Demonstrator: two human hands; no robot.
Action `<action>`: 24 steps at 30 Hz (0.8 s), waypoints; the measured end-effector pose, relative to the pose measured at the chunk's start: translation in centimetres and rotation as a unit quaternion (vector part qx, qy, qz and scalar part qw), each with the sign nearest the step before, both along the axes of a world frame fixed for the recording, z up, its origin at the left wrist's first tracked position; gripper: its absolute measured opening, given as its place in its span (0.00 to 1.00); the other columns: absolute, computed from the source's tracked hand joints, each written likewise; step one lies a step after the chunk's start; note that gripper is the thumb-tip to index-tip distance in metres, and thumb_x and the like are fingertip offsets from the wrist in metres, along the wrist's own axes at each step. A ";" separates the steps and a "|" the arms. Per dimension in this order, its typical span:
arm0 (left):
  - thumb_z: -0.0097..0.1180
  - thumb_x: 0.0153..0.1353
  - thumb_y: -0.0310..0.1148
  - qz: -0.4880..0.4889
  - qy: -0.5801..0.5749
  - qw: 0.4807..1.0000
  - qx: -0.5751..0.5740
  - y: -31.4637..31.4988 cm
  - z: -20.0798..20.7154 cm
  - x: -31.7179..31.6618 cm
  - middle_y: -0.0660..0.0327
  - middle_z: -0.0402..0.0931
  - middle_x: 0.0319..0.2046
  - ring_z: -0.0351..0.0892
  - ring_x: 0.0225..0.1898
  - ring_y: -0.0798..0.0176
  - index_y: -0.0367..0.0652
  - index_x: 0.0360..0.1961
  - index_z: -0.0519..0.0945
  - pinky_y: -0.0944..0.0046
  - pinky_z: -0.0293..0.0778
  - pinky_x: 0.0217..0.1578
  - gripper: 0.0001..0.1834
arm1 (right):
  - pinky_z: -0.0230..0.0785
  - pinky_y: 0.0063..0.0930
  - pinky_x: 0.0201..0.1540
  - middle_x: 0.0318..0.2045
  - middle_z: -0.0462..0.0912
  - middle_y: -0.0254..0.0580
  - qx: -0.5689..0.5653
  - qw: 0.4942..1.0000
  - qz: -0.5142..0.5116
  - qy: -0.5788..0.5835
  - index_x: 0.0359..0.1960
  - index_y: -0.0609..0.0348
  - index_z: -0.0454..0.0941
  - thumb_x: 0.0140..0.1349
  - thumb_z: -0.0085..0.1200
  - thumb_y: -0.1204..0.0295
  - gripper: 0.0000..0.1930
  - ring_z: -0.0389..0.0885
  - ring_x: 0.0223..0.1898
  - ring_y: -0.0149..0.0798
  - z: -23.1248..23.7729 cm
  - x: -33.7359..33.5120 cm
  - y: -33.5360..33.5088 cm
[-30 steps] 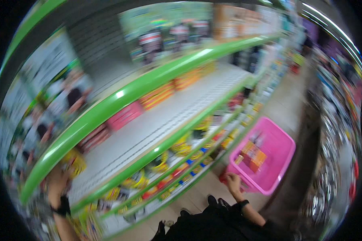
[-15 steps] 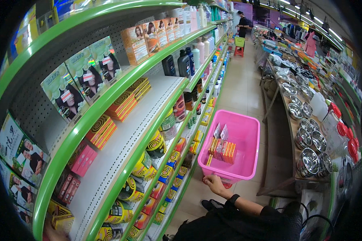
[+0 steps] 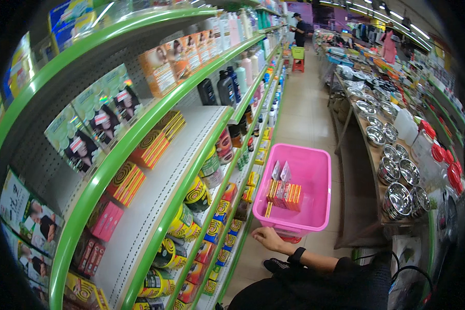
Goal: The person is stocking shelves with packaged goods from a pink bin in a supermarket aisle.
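Note:
My right hand (image 3: pixel 269 239), a dark band on its wrist, hangs loosely bent beside the near left corner of a pink plastic tub (image 3: pixel 315 219). It appears to hold nothing, and whether it touches the tub's rim is hard to tell. Inside the tub, a row of small red-and-yellow boxes (image 3: pixel 287 196) stands on edge, with two pale packets (image 3: pixel 284 171) behind them. My left hand is out of view. At the lower left, a yellow-and-brown box (image 3: pixel 82 292) sits on the green-edged shelf (image 3: pixel 157 181), near pink boxes (image 3: pixel 107 221) and orange coil-patterned boxes (image 3: pixel 126 183).
Lower shelves on the left hold yellow-and-black cans (image 3: pixel 183 222) and small boxes. To the right, a long table carries steel bowls (image 3: pixel 398 201) and red-lidded jars (image 3: pixel 452 173). Down the tiled aisle (image 3: pixel 302 108), a person (image 3: pixel 298 32) stands beside a green basket (image 3: pixel 298 52) on a red stool.
The view has shifted slightly. My left hand, blurred at the lower left before, has gone out of sight. My right hand has moved slightly left and down beside the tub.

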State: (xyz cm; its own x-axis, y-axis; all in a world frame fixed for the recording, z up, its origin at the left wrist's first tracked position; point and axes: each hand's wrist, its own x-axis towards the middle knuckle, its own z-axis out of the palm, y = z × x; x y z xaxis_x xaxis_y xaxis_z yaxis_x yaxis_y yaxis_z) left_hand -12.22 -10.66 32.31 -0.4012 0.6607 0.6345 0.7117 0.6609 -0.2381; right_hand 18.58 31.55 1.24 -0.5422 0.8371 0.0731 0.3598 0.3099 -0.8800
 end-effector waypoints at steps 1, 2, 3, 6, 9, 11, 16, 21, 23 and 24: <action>0.57 0.56 0.32 -0.007 -0.028 1.000 -0.002 0.0 -0.5 1.0 0.45 0.78 0.30 0.73 0.23 0.52 0.36 0.47 0.82 0.52 0.69 0.28 0.18 | 0.74 0.43 0.43 0.35 0.83 0.59 0.000 1.000 -0.001 0.005 0.43 0.68 0.80 0.62 0.52 0.74 0.12 0.83 0.39 0.56 0.2 -0.1 -0.1; 0.57 0.56 0.31 -0.010 -0.056 0.998 -0.001 -0.1 -1.3 1.8 0.45 0.78 0.30 0.72 0.23 0.52 0.36 0.47 0.82 0.52 0.68 0.28 0.18 | 0.74 0.43 0.43 0.35 0.83 0.59 -0.002 1.000 0.010 0.005 0.43 0.68 0.80 0.62 0.52 0.74 0.12 0.83 0.39 0.56 0.5 -0.4 -0.3; 0.57 0.56 0.31 -0.016 -0.085 0.996 -0.001 -0.2 -2.0 2.6 0.45 0.78 0.30 0.72 0.23 0.52 0.36 0.47 0.82 0.52 0.68 0.28 0.18 | 0.74 0.42 0.43 0.35 0.83 0.59 -0.014 1.000 0.016 -0.001 0.43 0.68 0.81 0.62 0.52 0.74 0.12 0.83 0.39 0.56 0.8 -0.5 -0.6; 0.56 0.56 0.30 -0.026 -0.174 0.984 0.016 0.4 -4.9 5.1 0.45 0.78 0.31 0.72 0.23 0.53 0.36 0.48 0.81 0.53 0.68 0.28 0.18 | 0.77 0.37 0.42 0.35 0.85 0.53 0.003 0.999 0.051 -0.016 0.44 0.67 0.81 0.63 0.53 0.75 0.11 0.85 0.38 0.46 1.6 -1.5 -0.4; 0.56 0.56 0.29 -0.048 -0.260 0.964 0.035 2.0 -7.5 7.5 0.46 0.78 0.31 0.71 0.23 0.54 0.37 0.49 0.81 0.54 0.68 0.28 0.19 | 0.77 0.37 0.42 0.35 0.85 0.54 0.013 0.997 0.082 0.001 0.45 0.67 0.80 0.63 0.53 0.75 0.12 0.85 0.38 0.47 2.3 -2.5 -0.7; 0.55 0.56 0.28 -0.072 -0.315 0.945 0.044 3.8 -9.3 8.1 0.46 0.78 0.31 0.71 0.23 0.55 0.37 0.49 0.81 0.55 0.68 0.29 0.19 | 0.77 0.37 0.43 0.35 0.85 0.54 -0.001 0.995 0.098 -0.001 0.46 0.66 0.80 0.63 0.53 0.74 0.12 0.85 0.38 0.45 2.7 -2.8 -0.9; 0.54 0.56 0.26 -0.133 -0.450 0.881 0.065 8.2 -13.7 9.3 0.47 0.78 0.32 0.69 0.23 0.56 0.38 0.51 0.81 0.56 0.68 0.29 0.20 | 0.75 0.40 0.44 0.39 0.84 0.56 -0.049 0.991 0.127 -0.003 0.46 0.66 0.80 0.64 0.53 0.75 0.12 0.84 0.42 0.51 4.6 -2.5 -1.5; 0.53 0.56 0.25 -0.194 -0.578 0.788 0.084 12.0 -18.2 9.2 0.48 0.79 0.33 0.68 0.23 0.57 0.38 0.52 0.80 0.58 0.68 0.29 0.21 | 0.76 0.37 0.44 0.39 0.84 0.55 -0.038 0.988 0.148 -0.007 0.47 0.66 0.80 0.64 0.54 0.75 0.12 0.85 0.42 0.48 5.8 -2.2 -0.5; 0.47 0.54 0.18 -0.197 -0.622 0.754 0.076 12.7 -18.6 9.7 0.52 0.80 0.37 0.62 0.23 0.63 0.42 0.55 0.79 0.63 0.65 0.28 0.26 | 0.76 0.31 0.45 0.38 0.86 0.47 -0.047 0.987 0.151 0.040 0.48 0.66 0.80 0.66 0.54 0.72 0.13 0.84 0.40 0.36 7.9 -1.6 -1.1; 0.47 0.54 0.18 -0.199 -0.626 0.750 0.074 13.3 -20.4 8.9 0.52 0.80 0.37 0.62 0.23 0.63 0.42 0.55 0.79 0.63 0.65 0.28 0.26 | 0.76 0.31 0.45 0.38 0.86 0.47 -0.049 0.987 0.147 0.035 0.48 0.66 0.80 0.66 0.54 0.72 0.13 0.84 0.40 0.36 8.9 -1.6 -1.4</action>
